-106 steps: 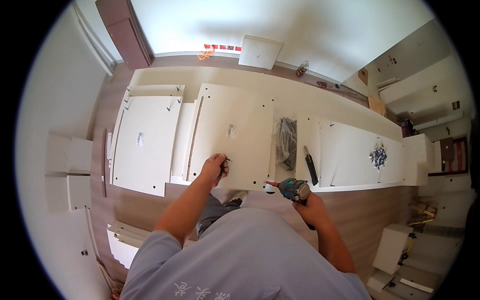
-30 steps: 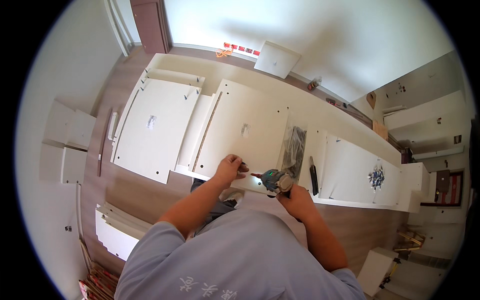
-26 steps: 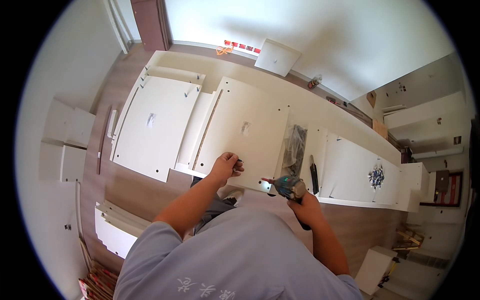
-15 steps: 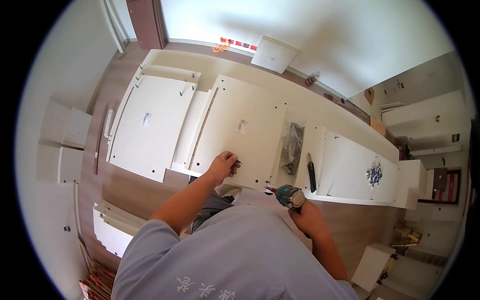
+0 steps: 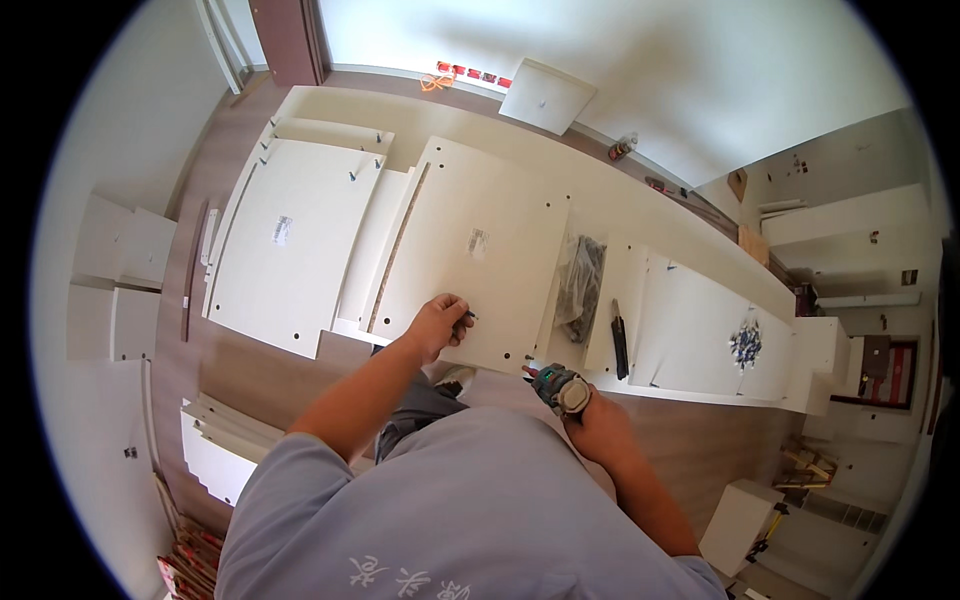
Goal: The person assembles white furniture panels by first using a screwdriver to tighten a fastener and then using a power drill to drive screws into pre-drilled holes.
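My right hand (image 5: 600, 420) is wrapped round the grip of a teal-and-black cordless drill (image 5: 556, 388). The drill's red-tipped bit points at the near right corner of a white panel (image 5: 465, 200), by a small bolt (image 5: 528, 358) standing there; I cannot tell whether they touch. Above the same panel's near part, my left hand (image 5: 440, 326) is closed, pinching a small bluish connector bolt (image 5: 471, 315). The panel has dark round holes at its corners and a label in its middle.
Left lies another white panel (image 5: 290, 240) with blue bolts (image 5: 353, 176) upright at its far edge. To the right are a bag of dark hardware (image 5: 582, 290), a black utility knife (image 5: 619, 345) and a pile of fittings (image 5: 745, 343). Stacked boards (image 5: 225, 445) lie near left.
The drill and my right hand have shifted slightly left, with the bit closer to the panel's corner. My left hand has moved a little left and farther away, still pinching the bolt.
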The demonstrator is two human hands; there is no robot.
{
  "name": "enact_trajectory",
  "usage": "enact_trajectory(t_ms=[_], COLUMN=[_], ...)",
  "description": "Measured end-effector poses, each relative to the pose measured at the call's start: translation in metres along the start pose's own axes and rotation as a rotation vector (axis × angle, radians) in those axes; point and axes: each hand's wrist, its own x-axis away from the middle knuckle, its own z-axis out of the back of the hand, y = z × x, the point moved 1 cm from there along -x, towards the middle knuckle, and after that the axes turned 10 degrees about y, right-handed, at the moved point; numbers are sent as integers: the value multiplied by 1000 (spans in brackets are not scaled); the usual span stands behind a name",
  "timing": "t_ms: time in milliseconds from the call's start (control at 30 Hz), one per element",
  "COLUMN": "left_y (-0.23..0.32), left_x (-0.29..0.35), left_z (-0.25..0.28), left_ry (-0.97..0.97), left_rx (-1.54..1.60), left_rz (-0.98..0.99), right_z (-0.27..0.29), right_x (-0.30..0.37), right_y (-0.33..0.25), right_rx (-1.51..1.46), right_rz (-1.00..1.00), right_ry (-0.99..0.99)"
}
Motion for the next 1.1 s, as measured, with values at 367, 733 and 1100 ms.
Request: enact_trajectory(t_ms=[367,733,1100], left_y=[-11,-2,-4], left_x=[0,3,-4], left_z=[0,-42,-60], left_ry=[59,159,249], left_rx=[649,936,809], left_rz=[127,110,76], right_z=[33,14,-16], right_x=[-6,-2,-32], right_y=[3,-11,-8], right_rx=[-23,-586,-602], right_rz=[22,157,140], right_ry=[-78,65,119])
